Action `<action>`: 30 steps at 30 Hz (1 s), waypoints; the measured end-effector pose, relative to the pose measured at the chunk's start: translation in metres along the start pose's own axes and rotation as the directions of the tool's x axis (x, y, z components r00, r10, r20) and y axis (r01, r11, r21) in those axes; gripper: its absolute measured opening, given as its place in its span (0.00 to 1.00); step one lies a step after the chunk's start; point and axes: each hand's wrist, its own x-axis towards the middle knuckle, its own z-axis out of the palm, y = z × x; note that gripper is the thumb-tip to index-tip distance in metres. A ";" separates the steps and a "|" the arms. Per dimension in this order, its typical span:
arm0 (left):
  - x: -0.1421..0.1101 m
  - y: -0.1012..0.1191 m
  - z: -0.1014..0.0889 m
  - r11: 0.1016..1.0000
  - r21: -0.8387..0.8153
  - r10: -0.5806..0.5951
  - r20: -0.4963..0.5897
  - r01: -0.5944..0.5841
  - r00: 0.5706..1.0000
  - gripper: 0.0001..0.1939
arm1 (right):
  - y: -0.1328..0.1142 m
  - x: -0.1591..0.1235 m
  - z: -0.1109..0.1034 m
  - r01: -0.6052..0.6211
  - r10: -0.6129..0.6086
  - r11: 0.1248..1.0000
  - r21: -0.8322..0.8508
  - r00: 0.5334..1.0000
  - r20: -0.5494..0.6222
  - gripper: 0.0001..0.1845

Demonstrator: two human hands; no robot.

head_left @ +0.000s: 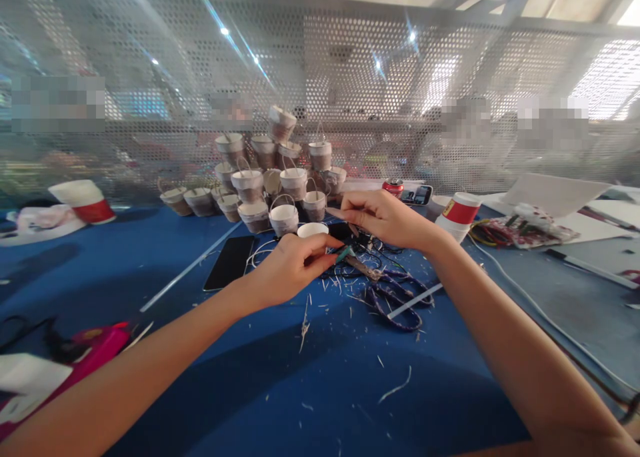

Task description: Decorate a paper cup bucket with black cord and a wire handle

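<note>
My left hand (295, 264) is closed in a pinch on a small teal piece (344, 254), above the middle of the blue table. Just beyond it, my right hand (375, 216) is also pinched together; what lies between its fingertips is too small to make out. Below the hands are scissors (400, 290) with dark, cord-wrapped handles and a tangle of black cables (373, 244). A white cup (313, 230) stands behind my left hand, partly hidden by it. Small handled buckets (284, 218), white at the top and brownish below, are stacked behind.
A black phone (229, 264) lies left of my hands. Red-and-white paper cups stand at left (85, 200) and right (461, 216). A pink tool (95, 350) sits at front left. Fibre scraps litter the table (280, 404). Behind are a red can (393, 188) and a perforated metal screen (360, 77).
</note>
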 end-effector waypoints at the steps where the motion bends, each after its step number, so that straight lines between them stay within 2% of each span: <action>1: 0.000 0.000 0.000 1.000 0.009 -0.001 0.003 0.001 1.000 0.09 | 0.000 0.000 0.000 -0.002 0.002 1.000 -0.001 1.000 -0.002 0.15; 10: 0.002 0.001 -0.001 0.999 0.032 -0.022 0.056 0.020 0.998 0.12 | -0.002 0.000 -0.001 -0.008 0.006 0.999 -0.036 0.999 -0.048 0.15; 16: 0.001 -0.001 0.000 0.999 -0.015 0.045 0.069 -0.044 0.997 0.12 | -0.002 0.001 0.006 -0.013 0.013 1.000 0.014 1.000 -0.017 0.14; 23: -0.001 -0.004 -0.001 0.994 -0.086 0.062 -0.002 -0.062 0.998 0.17 | 0.007 0.005 0.018 -0.018 0.011 0.984 0.178 0.999 0.040 0.16; 27: -0.001 -0.010 0.001 0.977 -0.209 0.011 -0.079 -0.028 0.997 0.15 | 0.014 0.006 0.026 -0.025 0.030 0.969 0.245 0.999 -0.019 0.16; 30: -0.001 -0.014 0.003 0.933 -0.359 -0.072 -0.157 0.011 0.985 0.14 | 0.018 0.007 0.036 -0.004 0.039 0.956 0.294 0.993 -0.112 0.16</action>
